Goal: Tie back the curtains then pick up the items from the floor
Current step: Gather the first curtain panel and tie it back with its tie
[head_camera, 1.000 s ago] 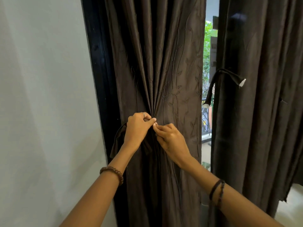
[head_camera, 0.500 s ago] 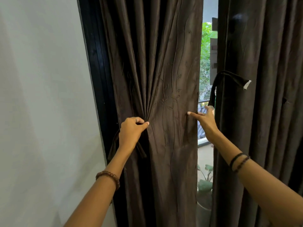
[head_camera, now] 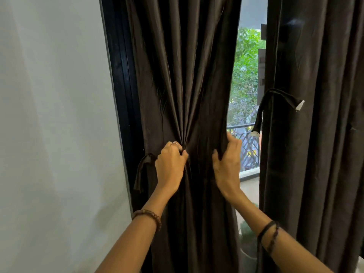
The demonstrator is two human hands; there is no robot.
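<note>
The left hand [head_camera: 171, 164] was closed in a tight pinch on the gathered folds of the left curtain [head_camera: 189, 75], and the pleats ran up from this point like a fan. The right hand [head_camera: 226, 162] was closed around the free right edge of the same curtain, with the fingers wrapped behind the cloth and the thumb in front. Half a second before, this right hand was only reaching to that edge with flat, open fingers; a second before, it was together with the left hand at the pinch. So the hand went out, took the loose edge, and was now in a position to bring it in. I judge this as the gathering step: the rest of the cloth must come to the pinch before it can be tied.

The tie-back strap [head_camera: 142, 172] hung loose just left of the left hand, beside the black frame [head_camera: 120, 95], and it was not yet around the curtain. The right curtain [head_camera: 315, 134] hung straight, with its own strap [head_camera: 275, 99] dangling at its inner edge, also not tied. Between the two curtains the balcony railing [head_camera: 246, 146] was visible. The floor items were not in view, so that part of the task was not started, as far as I can judge.
</note>
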